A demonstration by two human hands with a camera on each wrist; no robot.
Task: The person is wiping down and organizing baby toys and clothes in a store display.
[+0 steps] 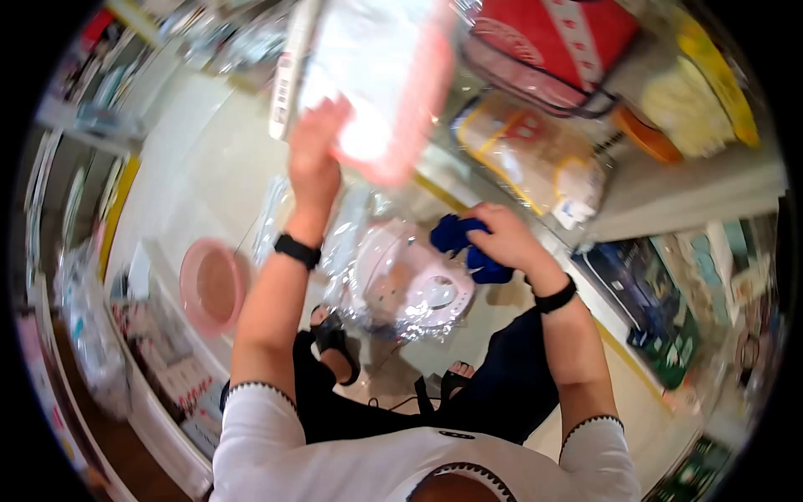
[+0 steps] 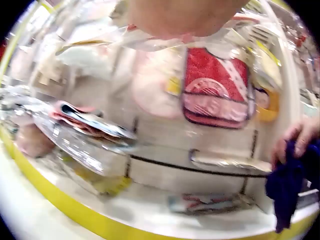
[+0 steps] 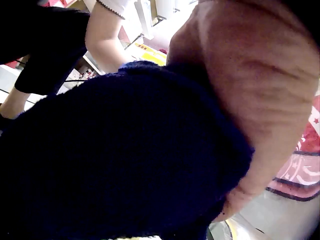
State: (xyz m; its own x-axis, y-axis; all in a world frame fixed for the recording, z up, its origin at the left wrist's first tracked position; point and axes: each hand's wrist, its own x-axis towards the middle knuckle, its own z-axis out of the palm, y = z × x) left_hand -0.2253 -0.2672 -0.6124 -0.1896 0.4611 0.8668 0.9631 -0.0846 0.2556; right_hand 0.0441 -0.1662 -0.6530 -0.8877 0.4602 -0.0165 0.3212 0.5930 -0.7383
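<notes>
My right hand (image 1: 506, 238) grips a bunched dark blue fuzzy cloth (image 1: 452, 234), which hangs below the fingers. In the right wrist view the same cloth (image 3: 125, 155) fills much of the picture. My left hand (image 1: 316, 155) reaches forward, fingers extended, and overlaps the lower edge of a blurred white item with a pink border (image 1: 401, 125). From the left wrist, only a blurred part of that hand (image 2: 185, 15) shows at the top, with its fingertips out of sight. A red bib with a pale stripe (image 2: 215, 90) hangs beyond it.
A pink potty-like seat in clear plastic (image 1: 410, 280) stands on the floor between the hands and feet. A pink basin (image 1: 213, 284) lies to its left. Packaged goods, including a yellow-edged pack (image 1: 535, 159), hang along the shelf ahead. Stocked shelves flank both sides.
</notes>
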